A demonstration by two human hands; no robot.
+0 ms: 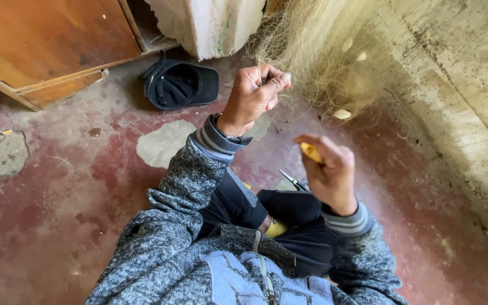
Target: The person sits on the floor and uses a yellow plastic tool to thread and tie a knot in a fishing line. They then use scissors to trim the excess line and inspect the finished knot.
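Left hand (253, 97) pinches the pale fishing net (317, 51) hanging by the wall; right hand (330, 169) is closed on a yellow netting needle (311, 152). Mending mid-stitch, it seems. Next, the needle must find the held mesh.

Left hand (253, 96) raised, fingertips pinched; right hand (330, 169) lower, grip curled closed, both forearms bent upward

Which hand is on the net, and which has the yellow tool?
The left hand, raised higher, pinches the pale fishing net. The right hand, lower, grips the yellow tool, apart from the net.
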